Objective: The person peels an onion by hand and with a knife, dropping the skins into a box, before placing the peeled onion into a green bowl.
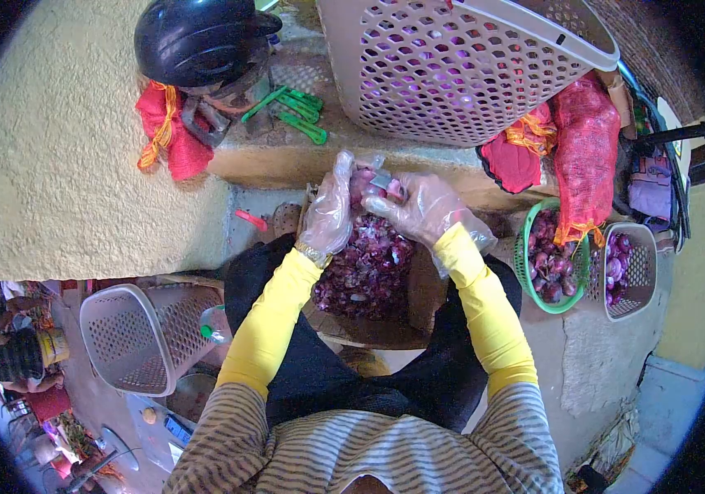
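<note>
Both my hands wear clear plastic gloves and meet over a cardboard box between my legs. My left hand is closed around a red onion. My right hand is closed on a small cutter whose flat metal blade touches the onion. The cutter's handle is mostly hidden by my fingers. Below the hands, purple onion skins fill the box.
A large perforated basket stands on the ledge ahead, near green-handled cutters and a black helmet. On the right are a green basket of onions and a smaller basket. Another basket lies left.
</note>
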Demonstrator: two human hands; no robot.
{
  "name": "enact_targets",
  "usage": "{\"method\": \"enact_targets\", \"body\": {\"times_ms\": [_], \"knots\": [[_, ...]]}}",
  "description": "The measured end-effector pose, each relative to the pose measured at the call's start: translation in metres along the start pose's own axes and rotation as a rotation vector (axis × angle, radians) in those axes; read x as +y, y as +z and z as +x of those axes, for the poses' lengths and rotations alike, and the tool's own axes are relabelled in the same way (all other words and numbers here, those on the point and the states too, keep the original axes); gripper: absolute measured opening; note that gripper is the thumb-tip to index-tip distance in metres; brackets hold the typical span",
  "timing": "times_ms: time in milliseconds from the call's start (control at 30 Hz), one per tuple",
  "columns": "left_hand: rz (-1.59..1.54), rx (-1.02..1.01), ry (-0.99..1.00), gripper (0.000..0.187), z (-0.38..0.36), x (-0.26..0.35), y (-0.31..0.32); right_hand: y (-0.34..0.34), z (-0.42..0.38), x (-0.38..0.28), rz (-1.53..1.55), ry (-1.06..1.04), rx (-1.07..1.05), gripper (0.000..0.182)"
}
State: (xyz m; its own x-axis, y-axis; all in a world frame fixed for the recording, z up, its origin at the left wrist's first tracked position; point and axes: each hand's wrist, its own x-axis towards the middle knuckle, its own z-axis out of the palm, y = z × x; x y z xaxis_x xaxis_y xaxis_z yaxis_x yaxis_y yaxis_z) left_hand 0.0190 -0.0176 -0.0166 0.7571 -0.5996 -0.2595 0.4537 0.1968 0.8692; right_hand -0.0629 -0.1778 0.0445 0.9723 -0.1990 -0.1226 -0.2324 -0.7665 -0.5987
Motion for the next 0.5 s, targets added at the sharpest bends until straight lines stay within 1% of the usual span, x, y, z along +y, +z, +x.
{"method": "enact_targets", "body": {"times_ms": [67,133,267,333,367,433,467,500], "knots": [[0.022,0.007,-0.011,0.059,0.001,-0.001,-0.003,0.002,0.001,0.0,-0.029,0.015,-0.034,0.072],[0.016,0.008,-0.048,0.06,0.003,-0.001,-0.005,0.007,0.002,0.0,-0.09,-0.023,-0.026,0.071],[-0.04,-0.001,-0.054,0.06,0.003,0.0,-0.006,0.009,-0.002,0.0,-0.129,-0.095,0.001,0.069],[-0.093,-0.025,-0.028,0.062,0.004,0.004,-0.007,0.003,-0.002,-0.001,-0.246,-0.241,-0.094,0.067],[-0.094,-0.024,-0.027,0.062,0.007,0.002,-0.01,0.0,-0.003,-0.001,-0.247,-0.242,-0.094,0.067],[0.009,-0.038,0.094,0.062,0.012,-0.001,-0.015,-0.006,-0.004,0.0,-0.302,-0.395,-0.209,0.064],[0.008,-0.037,0.095,0.062,0.013,-0.004,-0.018,-0.004,-0.005,0.003,-0.302,-0.396,-0.209,0.064],[0.089,-0.007,0.103,0.062,0.01,-0.002,-0.017,-0.002,-0.005,0.005,-0.197,-0.373,-0.118,0.064]]}}
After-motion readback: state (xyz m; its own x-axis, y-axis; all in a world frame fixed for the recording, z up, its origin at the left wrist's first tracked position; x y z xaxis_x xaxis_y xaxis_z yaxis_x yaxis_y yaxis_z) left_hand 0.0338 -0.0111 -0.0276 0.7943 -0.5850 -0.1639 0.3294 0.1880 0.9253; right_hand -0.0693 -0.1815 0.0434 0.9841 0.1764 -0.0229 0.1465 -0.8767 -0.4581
